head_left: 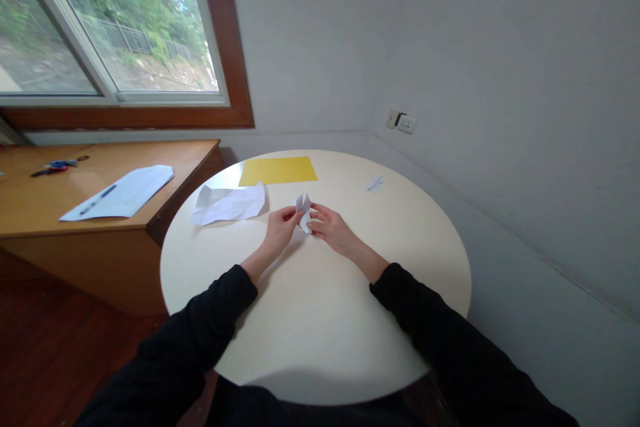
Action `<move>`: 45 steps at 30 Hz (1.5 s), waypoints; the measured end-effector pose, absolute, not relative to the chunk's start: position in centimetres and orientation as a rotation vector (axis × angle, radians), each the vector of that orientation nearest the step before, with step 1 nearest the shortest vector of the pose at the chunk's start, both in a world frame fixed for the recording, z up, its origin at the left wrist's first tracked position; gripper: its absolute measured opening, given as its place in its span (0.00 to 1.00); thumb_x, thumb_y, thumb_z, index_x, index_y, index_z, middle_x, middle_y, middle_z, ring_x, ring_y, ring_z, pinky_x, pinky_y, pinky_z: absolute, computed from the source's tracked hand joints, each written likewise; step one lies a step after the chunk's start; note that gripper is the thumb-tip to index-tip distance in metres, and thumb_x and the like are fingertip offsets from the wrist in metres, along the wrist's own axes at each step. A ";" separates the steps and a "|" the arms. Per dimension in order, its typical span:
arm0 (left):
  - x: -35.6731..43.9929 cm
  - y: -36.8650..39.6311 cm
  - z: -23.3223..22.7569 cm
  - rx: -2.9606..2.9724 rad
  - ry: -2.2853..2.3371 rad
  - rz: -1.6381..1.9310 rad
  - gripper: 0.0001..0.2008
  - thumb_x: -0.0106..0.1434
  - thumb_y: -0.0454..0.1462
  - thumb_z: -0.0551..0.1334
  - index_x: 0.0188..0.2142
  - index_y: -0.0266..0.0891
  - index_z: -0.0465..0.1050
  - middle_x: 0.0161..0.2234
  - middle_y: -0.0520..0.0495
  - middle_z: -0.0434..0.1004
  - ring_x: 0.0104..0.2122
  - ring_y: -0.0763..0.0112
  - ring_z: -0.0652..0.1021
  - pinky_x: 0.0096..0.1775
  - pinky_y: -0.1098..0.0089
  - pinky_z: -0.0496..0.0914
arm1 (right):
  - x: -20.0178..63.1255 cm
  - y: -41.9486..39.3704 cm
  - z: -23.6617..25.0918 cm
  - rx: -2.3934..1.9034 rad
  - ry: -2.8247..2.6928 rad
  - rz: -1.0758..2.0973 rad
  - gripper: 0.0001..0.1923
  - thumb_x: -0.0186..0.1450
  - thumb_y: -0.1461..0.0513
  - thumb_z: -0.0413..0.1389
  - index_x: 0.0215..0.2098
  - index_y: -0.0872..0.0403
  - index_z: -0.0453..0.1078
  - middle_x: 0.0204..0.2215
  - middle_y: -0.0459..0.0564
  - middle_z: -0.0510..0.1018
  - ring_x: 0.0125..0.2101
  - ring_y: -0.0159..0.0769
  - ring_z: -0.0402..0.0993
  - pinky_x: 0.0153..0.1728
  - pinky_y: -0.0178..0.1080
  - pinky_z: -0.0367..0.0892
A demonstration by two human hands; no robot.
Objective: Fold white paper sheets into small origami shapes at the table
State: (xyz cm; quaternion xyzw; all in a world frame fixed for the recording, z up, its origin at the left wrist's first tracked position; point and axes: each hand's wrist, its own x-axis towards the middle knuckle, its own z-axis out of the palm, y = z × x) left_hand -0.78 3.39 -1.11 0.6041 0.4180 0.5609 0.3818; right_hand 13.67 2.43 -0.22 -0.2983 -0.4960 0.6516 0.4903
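Over the middle of the round white table (320, 320), both hands meet at a small folded piece of white paper (305, 221). It has two pointed tips sticking up at the top and a rounded lower part. My left hand (281, 227) is closed, pinching the folded paper from the left between thumb and fingers. From the right, my right hand (334, 228) has its fingers curled against the paper's side and lower edge. Parts of the folded paper are hidden behind the fingers.
A creased white sheet (230, 204) lies left of my hands, with a yellow sheet (279, 171) behind. A small paper scrap (375, 183) sits at right. The wooden desk (115, 152) carries papers (130, 193), a pen (98, 200) and scissors (60, 165). A wall socket (407, 123) is beyond.
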 end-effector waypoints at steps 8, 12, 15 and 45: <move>-0.7 4.0 -1.8 1.521 1.129 1.535 0.10 0.51 0.43 0.63 0.26 0.37 0.75 0.30 0.47 0.71 0.32 0.69 0.72 0.35 0.69 0.66 | 13.3 2.5 -0.7 -0.769 -1.291 1.563 0.38 0.45 0.65 0.63 0.53 0.49 0.58 0.27 0.42 0.73 0.27 0.30 0.73 0.25 0.31 0.65; -0.9 4.3 -1.8 1.559 1.333 1.658 0.07 0.49 0.40 0.65 0.24 0.39 0.76 0.46 0.43 0.68 0.48 0.60 0.67 0.50 0.60 0.59 | 13.2 2.6 -0.9 -0.763 -1.328 1.507 0.39 0.44 0.65 0.64 0.53 0.50 0.57 0.25 0.41 0.73 0.25 0.31 0.73 0.24 0.31 0.64; -1.1 4.2 -1.5 1.624 1.302 1.670 0.06 0.50 0.40 0.65 0.23 0.40 0.76 0.50 0.44 0.67 0.51 0.57 0.65 0.53 0.56 0.55 | 13.1 2.8 -1.1 -0.773 -1.347 1.471 0.38 0.45 0.64 0.64 0.53 0.50 0.57 0.24 0.41 0.74 0.25 0.32 0.73 0.24 0.32 0.64; -0.2 3.3 -1.0 1.333 0.994 1.498 0.15 0.50 0.43 0.62 0.18 0.36 0.63 0.17 0.56 0.58 0.20 0.78 0.60 0.24 0.74 0.55 | 12.8 3.2 -1.7 -0.980 -1.576 1.070 0.18 0.52 0.49 0.56 0.20 0.55 0.65 0.16 0.43 0.68 0.18 0.28 0.63 0.22 0.33 0.58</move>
